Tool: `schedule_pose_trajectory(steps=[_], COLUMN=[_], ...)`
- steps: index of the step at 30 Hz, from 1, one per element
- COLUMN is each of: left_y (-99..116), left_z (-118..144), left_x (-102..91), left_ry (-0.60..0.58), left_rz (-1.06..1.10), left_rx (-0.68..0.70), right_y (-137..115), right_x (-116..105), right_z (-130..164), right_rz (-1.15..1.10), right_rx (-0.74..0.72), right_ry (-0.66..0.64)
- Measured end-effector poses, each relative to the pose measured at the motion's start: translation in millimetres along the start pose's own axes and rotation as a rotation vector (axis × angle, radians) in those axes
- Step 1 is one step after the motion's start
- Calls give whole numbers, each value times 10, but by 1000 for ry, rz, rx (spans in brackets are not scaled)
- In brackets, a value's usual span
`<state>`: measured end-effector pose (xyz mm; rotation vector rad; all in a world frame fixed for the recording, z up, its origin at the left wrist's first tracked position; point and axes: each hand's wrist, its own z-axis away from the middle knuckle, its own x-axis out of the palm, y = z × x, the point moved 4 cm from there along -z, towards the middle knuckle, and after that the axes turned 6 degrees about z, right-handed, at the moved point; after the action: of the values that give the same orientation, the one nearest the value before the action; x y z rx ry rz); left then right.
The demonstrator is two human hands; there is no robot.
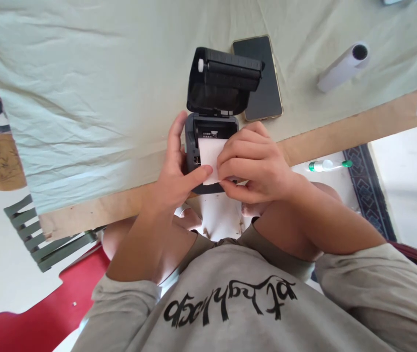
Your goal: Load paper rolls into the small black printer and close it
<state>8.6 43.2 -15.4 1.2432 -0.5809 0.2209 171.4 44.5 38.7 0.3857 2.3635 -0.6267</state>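
Observation:
A small dark grey thermal printer (208, 129) sits at the near edge of the table with its lid (223, 78) flipped open away from me. White paper (210, 151) from a roll lies in its bay and over the front edge. My left hand (177, 171) holds the printer's left side, its index finger pressing on the paper's end. My right hand (256, 164) pinches the paper's near edge from the right.
A black phone (263, 78) lies face up just behind and right of the printer. A spare white paper roll (342, 66) rests farther right on the pale green tablecloth (102, 88). A green-capped marker (328, 165) lies on the floor below.

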Motion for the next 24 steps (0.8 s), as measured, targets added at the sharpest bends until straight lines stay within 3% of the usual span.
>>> schedule_pose_trajectory(steps=[2,4,7,9,12,14,18,24], left_y=[-2,-3,-6,-2,0,-12,-30,-16], left_z=[7,7,8,11,13,9,1,18], left_x=[-2,0,2,2,-6,-17,-39,-19], left_ry=[12,34,66,76,66,46,-5,-49], left_rz=[-24,-29,-56,-87,-94,-67,-25,-29], left_rx=[20,59,79,68,65,86,175,141], right_y=[8,59,188,290,444,513,571,493], right_x=[-16,-73,-175,-181,-92,-34,39,95], right_z=[4,8,42,69,93,102,131,155], right_rz=[-59,-116,-98,-131,-379,-507,-517,-443], right_rx=[4,65,254,412,605,657,716,691], right_ry=[20,128,361,411,344,308,208,-22])
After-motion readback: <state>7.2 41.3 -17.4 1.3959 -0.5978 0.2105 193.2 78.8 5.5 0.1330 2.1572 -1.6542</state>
